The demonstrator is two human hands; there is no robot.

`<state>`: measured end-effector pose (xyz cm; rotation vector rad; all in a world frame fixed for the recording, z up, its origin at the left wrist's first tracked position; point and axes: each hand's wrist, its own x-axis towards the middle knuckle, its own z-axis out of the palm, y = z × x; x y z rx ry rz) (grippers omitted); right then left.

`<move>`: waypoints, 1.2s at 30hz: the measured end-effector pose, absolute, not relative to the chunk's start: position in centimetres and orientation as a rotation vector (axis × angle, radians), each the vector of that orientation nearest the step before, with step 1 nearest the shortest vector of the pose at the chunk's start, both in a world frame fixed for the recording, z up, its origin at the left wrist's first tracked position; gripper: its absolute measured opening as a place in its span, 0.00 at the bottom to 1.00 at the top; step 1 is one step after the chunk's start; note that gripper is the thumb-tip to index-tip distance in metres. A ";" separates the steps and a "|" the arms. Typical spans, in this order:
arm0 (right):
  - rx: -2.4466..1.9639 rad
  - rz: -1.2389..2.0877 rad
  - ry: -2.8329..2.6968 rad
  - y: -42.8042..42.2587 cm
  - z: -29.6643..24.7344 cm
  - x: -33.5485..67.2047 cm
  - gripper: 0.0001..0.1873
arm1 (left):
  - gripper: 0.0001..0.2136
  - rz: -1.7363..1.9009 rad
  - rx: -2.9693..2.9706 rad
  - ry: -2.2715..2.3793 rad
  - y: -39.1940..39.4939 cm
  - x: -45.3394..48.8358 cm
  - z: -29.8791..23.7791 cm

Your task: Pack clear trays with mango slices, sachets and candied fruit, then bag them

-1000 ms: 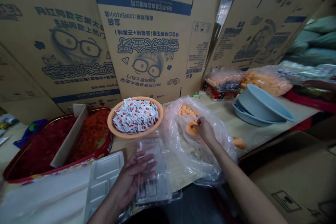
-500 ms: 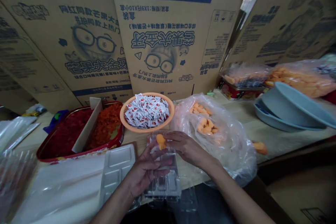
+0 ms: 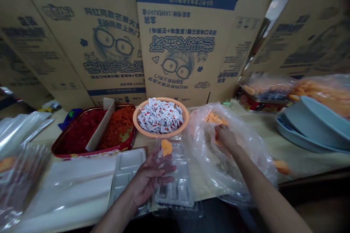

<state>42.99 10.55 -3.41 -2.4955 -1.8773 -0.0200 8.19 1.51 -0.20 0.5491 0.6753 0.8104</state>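
Observation:
My left hand (image 3: 149, 174) supports a clear plastic tray (image 3: 179, 189) with several compartments, its fingers showing through the plastic from beneath. An orange candy piece (image 3: 166, 147) lies in the tray's upper left compartment. To the right, my right hand (image 3: 226, 136) reaches into an open clear plastic bag (image 3: 251, 156). Its fingers are bunched over the orange candy pieces (image 3: 215, 118) inside; the fingertips are partly hidden, so what they pinch does not show.
Behind the tray is an orange basket (image 3: 137, 125) full of small white sachets. A red tin (image 3: 131, 142) with a cardboard divider holds red and orange candies. Clear trays (image 3: 127, 164) and white sheets (image 3: 71, 185) lie left. Blue bowls (image 3: 314, 131) stand right; cardboard boxes (image 3: 191, 18) form the back.
My right hand has left the tray and moved right into the bag. The orange piece now rests in the tray's upper left compartment. My left hand stays at the tray; the view has shifted.

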 end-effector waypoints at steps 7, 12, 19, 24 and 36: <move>-2.457 -0.137 -1.496 10.7 -3.2 43.2 0.13 | 0.33 0.914 0.562 0.647 1.6 6.5 -0.5; -1.702 0.503 -0.916 9.0 1.8 37.9 0.20 | 0.34 0.945 0.572 0.670 1.9 5.4 -0.8; -1.355 1.225 -1.281 7.7 6.1 25.3 0.18 | 0.35 0.991 0.563 0.651 1.2 4.3 -0.1; -1.430 1.041 -1.600 8.8 4.2 20.3 0.09 | 0.39 1.081 0.533 0.647 0.7 3.1 0.4; -0.932 0.369 -2.369 8.0 4.3 15.8 0.09 | 0.38 1.105 0.513 0.618 1.0 0.2 0.0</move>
